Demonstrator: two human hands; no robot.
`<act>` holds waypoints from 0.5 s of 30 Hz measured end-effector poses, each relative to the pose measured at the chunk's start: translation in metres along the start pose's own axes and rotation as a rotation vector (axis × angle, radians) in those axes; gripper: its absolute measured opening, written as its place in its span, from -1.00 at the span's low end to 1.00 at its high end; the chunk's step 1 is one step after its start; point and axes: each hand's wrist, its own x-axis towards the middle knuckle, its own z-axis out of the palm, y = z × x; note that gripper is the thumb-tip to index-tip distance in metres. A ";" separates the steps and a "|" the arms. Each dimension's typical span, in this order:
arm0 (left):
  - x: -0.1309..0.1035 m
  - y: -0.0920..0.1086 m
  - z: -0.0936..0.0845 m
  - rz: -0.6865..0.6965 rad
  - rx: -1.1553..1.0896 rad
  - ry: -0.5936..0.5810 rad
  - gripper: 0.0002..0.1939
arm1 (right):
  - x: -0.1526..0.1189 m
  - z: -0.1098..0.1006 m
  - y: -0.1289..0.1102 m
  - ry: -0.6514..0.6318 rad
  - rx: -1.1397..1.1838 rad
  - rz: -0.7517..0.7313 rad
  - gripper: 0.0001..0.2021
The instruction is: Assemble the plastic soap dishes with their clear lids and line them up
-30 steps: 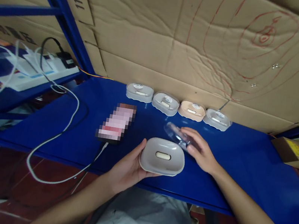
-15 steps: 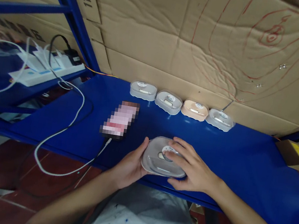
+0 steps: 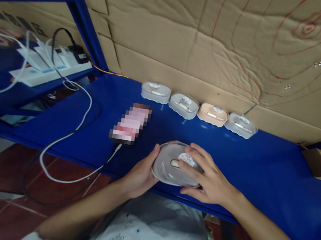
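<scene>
A grey oval case with a clear lid (image 3: 167,170) is held between both hands over the front edge of the blue table. My left hand (image 3: 141,175) grips its left end, with the thumb along the side. My right hand (image 3: 207,178) holds the right end, its fingers spread over the lid near a round white label (image 3: 186,159) and a small pale tab. Along the back stand a grey case (image 3: 156,92), another grey one (image 3: 184,105), a peach one (image 3: 213,114) and a grey one (image 3: 241,125), all with similar lids.
A phone (image 3: 132,123) with a blurred screen lies left of the hands, plugged into a white cable (image 3: 86,114). A power strip (image 3: 52,72) sits at the left. Cardboard (image 3: 169,28) stands behind the blue table (image 3: 262,172). An open box (image 3: 320,165) is at the right.
The view has shifted slightly. The held case has turned a little, and its label and tab show more clearly between the right fingers. Both hands keep their hold.
</scene>
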 end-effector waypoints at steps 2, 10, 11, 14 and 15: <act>0.000 0.001 0.001 -0.008 -0.009 0.007 -0.44 | 0.000 0.000 0.002 -0.002 -0.002 -0.007 -0.39; -0.001 0.002 0.002 0.024 0.045 0.028 -0.45 | -0.003 -0.001 -0.003 -0.012 -0.138 -0.071 -0.39; -0.001 0.002 0.002 0.030 0.055 0.029 -0.45 | -0.003 0.000 -0.004 -0.009 -0.149 -0.073 -0.38; -0.001 0.001 0.002 0.047 0.081 0.028 -0.45 | -0.005 0.004 -0.006 -0.005 -0.206 -0.084 -0.39; -0.001 0.000 0.002 0.051 0.084 0.029 -0.46 | -0.006 0.005 -0.006 -0.002 -0.221 -0.090 -0.38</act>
